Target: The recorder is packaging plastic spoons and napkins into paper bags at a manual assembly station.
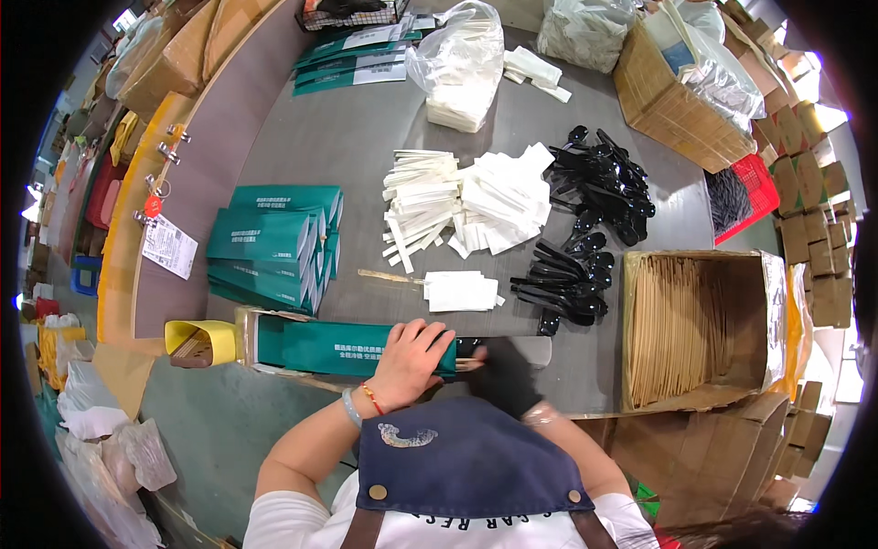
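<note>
My bare left hand grips the right end of a green printed paper sleeve, fingers bent over its top. The sleeve lies in a narrow cardboard tray along the table's near edge. At the sleeve's right end is my right hand, in a black glove and smeared by motion. Small pale tips and something black show between that hand and the sleeve; I cannot make out whether it holds them. A pale wrapped stack of white packets lies beyond my hands, beside black plastic spoons.
White paper packets and more black spoons are heaped mid-table. Green sleeves are stacked at left. An open carton of thin wooden sticks stands right. A yellow container adjoins the tray. A plastic bag stands farther back.
</note>
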The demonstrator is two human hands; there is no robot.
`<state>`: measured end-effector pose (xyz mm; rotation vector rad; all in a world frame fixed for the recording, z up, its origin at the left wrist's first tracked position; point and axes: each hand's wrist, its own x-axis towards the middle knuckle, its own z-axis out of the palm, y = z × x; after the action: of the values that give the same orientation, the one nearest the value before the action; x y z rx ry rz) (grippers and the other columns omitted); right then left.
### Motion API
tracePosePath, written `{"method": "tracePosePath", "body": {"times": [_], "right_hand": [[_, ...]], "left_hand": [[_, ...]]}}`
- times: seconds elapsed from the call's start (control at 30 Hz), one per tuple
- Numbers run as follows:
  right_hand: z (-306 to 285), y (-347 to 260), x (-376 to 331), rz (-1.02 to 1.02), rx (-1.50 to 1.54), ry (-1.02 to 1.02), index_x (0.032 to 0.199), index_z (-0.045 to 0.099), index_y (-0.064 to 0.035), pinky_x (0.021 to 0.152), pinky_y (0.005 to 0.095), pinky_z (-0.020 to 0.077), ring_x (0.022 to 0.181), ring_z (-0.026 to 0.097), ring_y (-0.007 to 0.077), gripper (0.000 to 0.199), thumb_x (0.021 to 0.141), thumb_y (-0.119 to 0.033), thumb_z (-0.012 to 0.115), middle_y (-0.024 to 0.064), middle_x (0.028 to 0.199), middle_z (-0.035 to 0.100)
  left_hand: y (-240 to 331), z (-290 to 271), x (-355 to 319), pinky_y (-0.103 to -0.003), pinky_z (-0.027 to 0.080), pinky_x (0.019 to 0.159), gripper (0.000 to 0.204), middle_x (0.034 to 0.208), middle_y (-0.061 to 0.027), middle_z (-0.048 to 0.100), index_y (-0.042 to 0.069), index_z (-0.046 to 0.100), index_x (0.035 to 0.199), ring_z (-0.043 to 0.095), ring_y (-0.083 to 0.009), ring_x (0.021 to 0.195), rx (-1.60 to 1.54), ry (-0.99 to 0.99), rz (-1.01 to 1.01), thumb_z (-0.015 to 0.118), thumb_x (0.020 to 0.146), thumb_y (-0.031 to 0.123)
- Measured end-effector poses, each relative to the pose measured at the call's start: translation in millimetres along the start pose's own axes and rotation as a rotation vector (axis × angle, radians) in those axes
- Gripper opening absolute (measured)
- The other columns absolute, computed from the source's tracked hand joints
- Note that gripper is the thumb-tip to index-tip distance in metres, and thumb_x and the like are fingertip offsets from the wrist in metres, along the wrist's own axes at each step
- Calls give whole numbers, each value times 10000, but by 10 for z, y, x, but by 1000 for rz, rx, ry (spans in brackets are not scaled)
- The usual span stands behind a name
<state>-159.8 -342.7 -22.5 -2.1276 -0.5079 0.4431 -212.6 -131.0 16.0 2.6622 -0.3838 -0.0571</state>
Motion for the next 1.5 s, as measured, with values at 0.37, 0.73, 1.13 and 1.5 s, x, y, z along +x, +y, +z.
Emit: {"method": "tracePosePath", "body": {"times": [0.37, 0.73, 1.13, 1.5], "right_hand": [[-361, -306, 135, -319, -537, -53, 1117, 603, -109, 894, 504, 369, 1049, 547, 281, 627, 603, -394, 824, 96, 1091, 584], [-800, -483, 15, -141, -576, 63, 1079, 576, -113, 831, 433, 395, 971, 559, 300, 622, 553, -300, 850, 78, 1023, 569], [-621, -455, 74, -167, -573, -212, 1105, 610, -95, 865, 459, 387, 1040, 556, 283, 610, 615, -386, 829, 91, 1077, 593], [-697, -197, 231, -287, -349, 267, 1112, 644, -84, 904, 409, 446, 1062, 563, 301, 489, 676, -212, 825, 107, 1092, 603]], "left_hand": [[30, -385, 249, -424, 430, 751, 257, 970, -97, 505, 204, 633, 914, 506, -297, 945, 135, -256, 145, 672, 669, 135], [-646, -717, -89, -515, 397, 938, 422, 1212, -163, 517, 53, 613, 1021, 475, -399, 1147, 231, 343, -292, 746, 662, 229], [-298, 150, -330, -602, 129, 1135, 973, 1452, -189, 375, -4, 455, 1375, 257, -406, 1389, -157, 266, -622, 871, 612, 435], [-756, 12, 588, -463, 456, 865, 433, 1000, -116, 643, 63, 628, 1005, 604, -338, 955, -185, 447, -624, 774, 751, 381]]}}
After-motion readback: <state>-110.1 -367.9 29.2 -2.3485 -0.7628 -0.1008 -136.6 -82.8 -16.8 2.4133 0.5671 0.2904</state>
